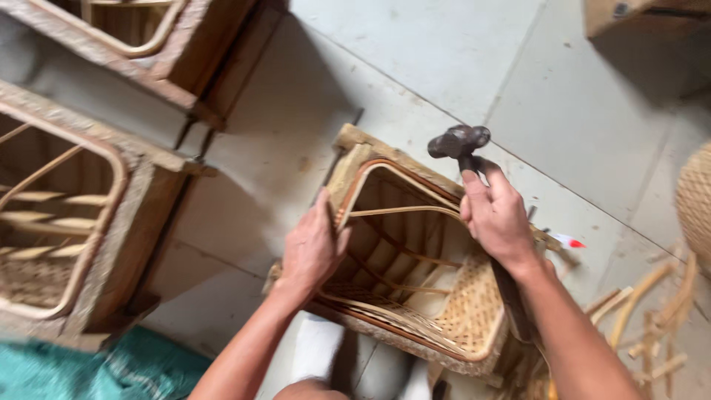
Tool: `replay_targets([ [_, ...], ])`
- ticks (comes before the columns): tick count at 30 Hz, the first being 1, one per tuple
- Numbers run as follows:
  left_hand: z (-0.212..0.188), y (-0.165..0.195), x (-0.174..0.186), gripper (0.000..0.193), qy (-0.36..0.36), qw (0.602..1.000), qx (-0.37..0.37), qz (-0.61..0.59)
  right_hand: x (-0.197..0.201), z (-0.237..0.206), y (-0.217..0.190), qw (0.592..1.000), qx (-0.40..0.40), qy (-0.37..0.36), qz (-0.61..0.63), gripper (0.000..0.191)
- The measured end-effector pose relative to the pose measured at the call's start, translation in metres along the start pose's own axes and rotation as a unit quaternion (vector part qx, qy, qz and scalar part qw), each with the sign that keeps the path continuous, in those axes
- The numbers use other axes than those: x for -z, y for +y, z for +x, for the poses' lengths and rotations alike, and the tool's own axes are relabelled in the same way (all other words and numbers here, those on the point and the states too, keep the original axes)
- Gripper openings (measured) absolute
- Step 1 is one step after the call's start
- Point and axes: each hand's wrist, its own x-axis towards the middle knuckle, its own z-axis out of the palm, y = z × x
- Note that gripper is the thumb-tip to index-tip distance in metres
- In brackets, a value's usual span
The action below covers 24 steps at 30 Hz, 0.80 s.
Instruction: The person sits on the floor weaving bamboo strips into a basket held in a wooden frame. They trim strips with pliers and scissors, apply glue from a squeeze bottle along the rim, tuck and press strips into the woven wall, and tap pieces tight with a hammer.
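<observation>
A rectangular woven rattan basket (pixel 466 326) in a wooden frame lies tilted on the floor in front of me, its opening toward me. My left hand (pixel 311 248) grips the basket's left rim. My right hand (pixel 498 218) is closed around the handle of a dark-headed hammer (pixel 458 141), whose head is raised just above the basket's far rim. The hammer's handle runs down behind my wrist and forearm.
Two more framed wicker baskets (pixel 67 222) (pixel 141 33) stand at the left. Loose cane strips (pixel 652 318) lie at the right, beside a small white and red object (pixel 569 241). A woven round item (pixel 696 207) is at the right edge. Teal cloth (pixel 89 370) lies bottom left.
</observation>
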Motion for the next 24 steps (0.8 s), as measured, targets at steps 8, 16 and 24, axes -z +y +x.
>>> replay_targets([
  [8,0.034,0.064,-0.044,0.066,0.071,0.945,-0.317,0.048,0.129,-0.113,0.093,0.989,-0.123,0.071,-0.041,0.034],
  [16,0.093,0.181,-0.17,0.081,-0.35,0.827,-0.362,0.251,0.1,-0.133,0.158,0.974,-0.167,0.115,0.099,0.037],
  [24,0.088,0.178,-0.216,0.036,-0.279,0.801,-0.437,0.299,0.089,-0.154,0.22,0.982,-0.133,0.112,0.075,0.041],
])
